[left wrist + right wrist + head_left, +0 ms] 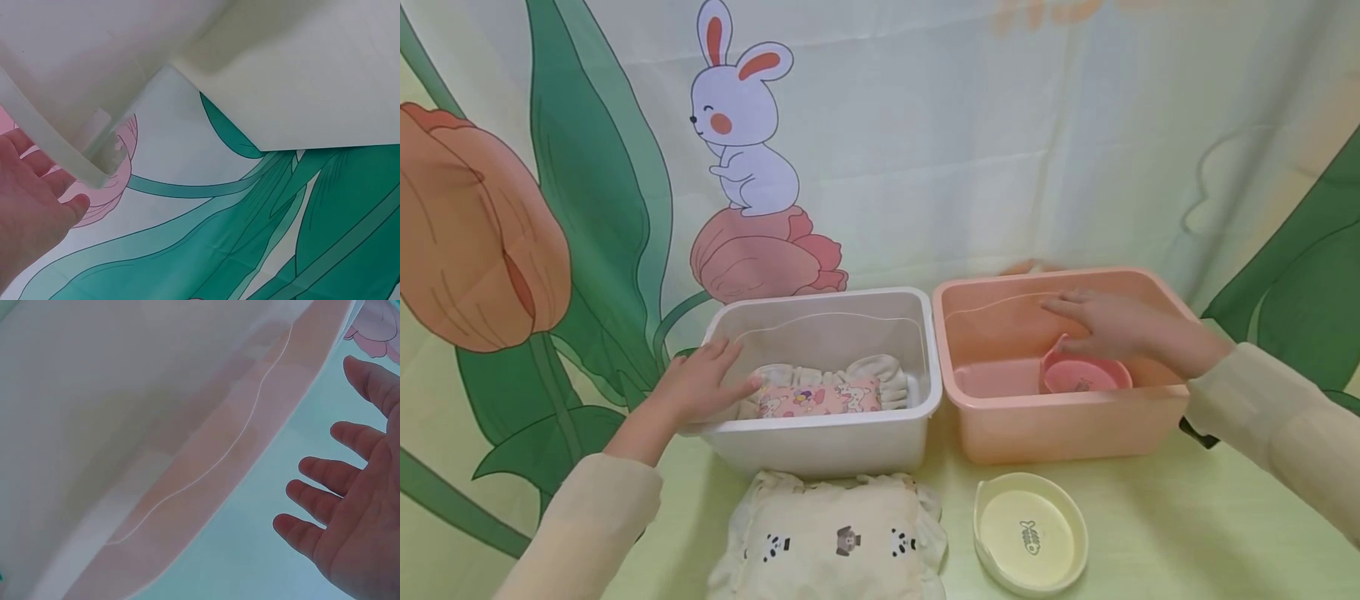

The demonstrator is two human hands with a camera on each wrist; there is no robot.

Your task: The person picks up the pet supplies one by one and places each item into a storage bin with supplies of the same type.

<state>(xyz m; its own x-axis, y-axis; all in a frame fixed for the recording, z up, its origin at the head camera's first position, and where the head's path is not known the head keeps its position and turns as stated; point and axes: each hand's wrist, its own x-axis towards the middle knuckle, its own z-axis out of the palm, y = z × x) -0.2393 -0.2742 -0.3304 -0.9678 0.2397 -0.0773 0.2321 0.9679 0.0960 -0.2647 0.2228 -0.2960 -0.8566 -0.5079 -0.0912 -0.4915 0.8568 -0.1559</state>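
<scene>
My left hand is at the left end of a white plastic bin, fingers spread. In the left wrist view that hand lies close along the bin's rim; whether it touches cannot be told. Inside the white bin lies a pink patterned pillow with cream ruffles. Over the peach plastic bin my right hand hovers with fingers extended, holding nothing. A pink dish sits in that bin, below the hand. The right wrist view shows the hand apart from the bin wall.
In front of the white bin lies a cream ruffled pillow with animal faces. A pale yellow dish stands to its right, on the light green table. Behind the bins hangs a cloth printed with a rabbit and tulips.
</scene>
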